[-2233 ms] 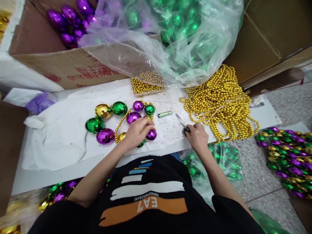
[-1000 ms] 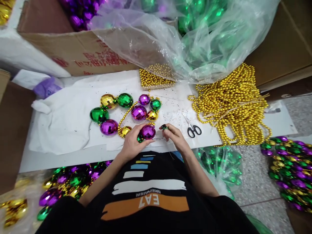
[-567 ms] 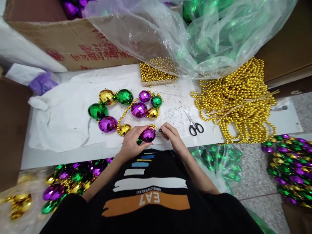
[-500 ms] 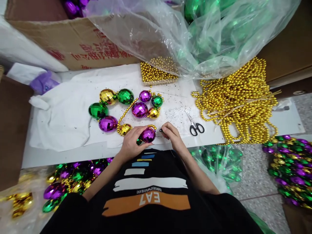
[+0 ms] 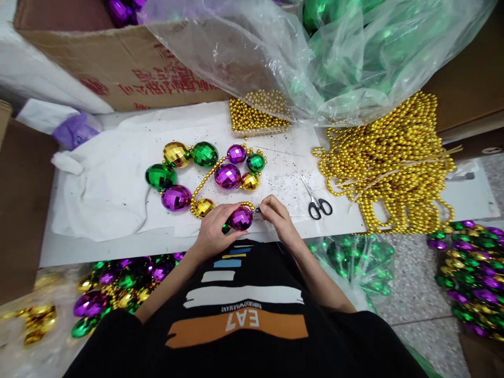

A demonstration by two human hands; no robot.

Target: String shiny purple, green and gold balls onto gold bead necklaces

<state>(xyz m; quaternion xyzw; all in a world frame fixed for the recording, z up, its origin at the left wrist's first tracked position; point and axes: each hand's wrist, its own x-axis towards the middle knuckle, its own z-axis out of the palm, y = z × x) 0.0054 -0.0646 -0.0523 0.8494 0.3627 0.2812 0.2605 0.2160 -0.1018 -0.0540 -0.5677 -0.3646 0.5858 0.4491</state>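
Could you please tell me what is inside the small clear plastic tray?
Small round gold beads, some showing through the translucent plastic bag overlapping its right side. The bottom of the tray is covered.

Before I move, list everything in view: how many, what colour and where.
Big bead string: apparently one; purple, green, gold; mid-table
Scissors: one; black handles; right of string
Bead tray: one; clear, gold beads inside; behind string
Gold strands: one heap; gold; table's right
Table: one; white; centre
Cloth: one; white; table's left
Bundle: one; purple; left end
Boxes: at least three; brown; back left, back right, left edge
Bags: several; clear, greenish; back, front
Necklace piles: two; purple, green, gold; far right, front left
Floor: one; grey; right
Shirt: one; black; front
Left hand: one; holding purple bead
Right hand: one; pinching small dark-tipped item
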